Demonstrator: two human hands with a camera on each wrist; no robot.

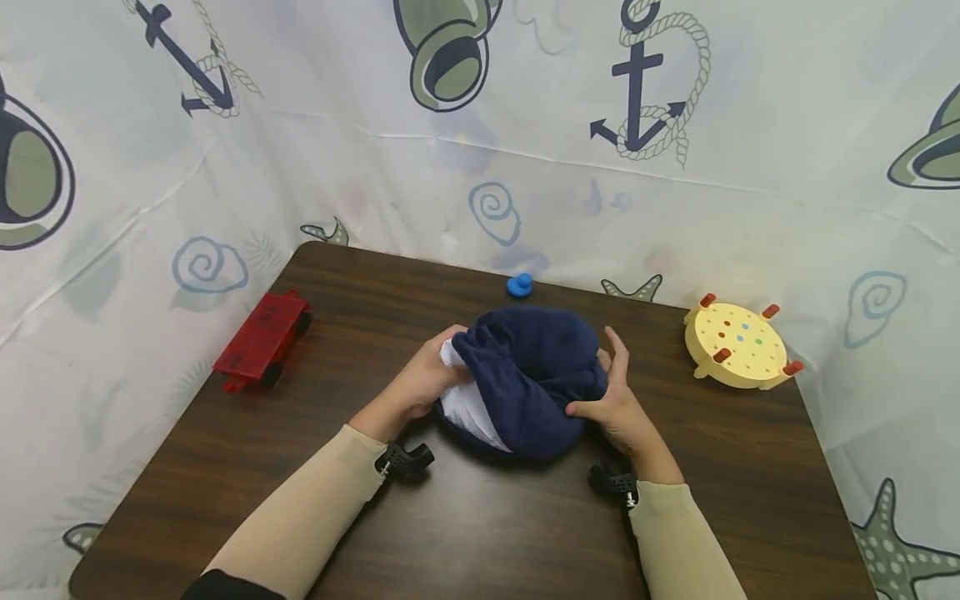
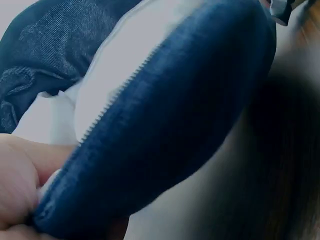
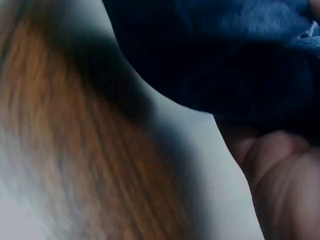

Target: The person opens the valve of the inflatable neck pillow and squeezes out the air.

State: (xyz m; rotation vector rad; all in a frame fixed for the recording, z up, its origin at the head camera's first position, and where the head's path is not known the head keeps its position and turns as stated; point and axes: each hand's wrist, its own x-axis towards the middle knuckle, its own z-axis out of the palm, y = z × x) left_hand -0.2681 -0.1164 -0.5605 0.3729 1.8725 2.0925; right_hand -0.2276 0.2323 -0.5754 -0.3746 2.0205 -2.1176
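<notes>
A navy plush neck pillow point(image 1: 525, 367) is held between both hands over the middle of the table. Its zipper gapes along the left side, where white filling point(image 1: 471, 408) shows. In the left wrist view the zipper teeth run along the edge of the navy cover point(image 2: 165, 105), with white material point(image 2: 125, 60) beside them. My left hand point(image 1: 427, 375) grips the pillow's left edge at this opening, some fingers hidden inside or behind it. On the right side, my right hand point(image 1: 618, 404) holds the pillow with the thumb in front; some fingers are hidden behind the fabric.
A red wheeled toy cart point(image 1: 262, 340) sits at the table's left. Near the back edge is a small blue knob-like piece point(image 1: 520, 285). A yellow round toy point(image 1: 738, 346) with red pegs lies at the right. Patterned white cloth point(image 1: 555, 175) hangs behind the table point(image 1: 510, 533).
</notes>
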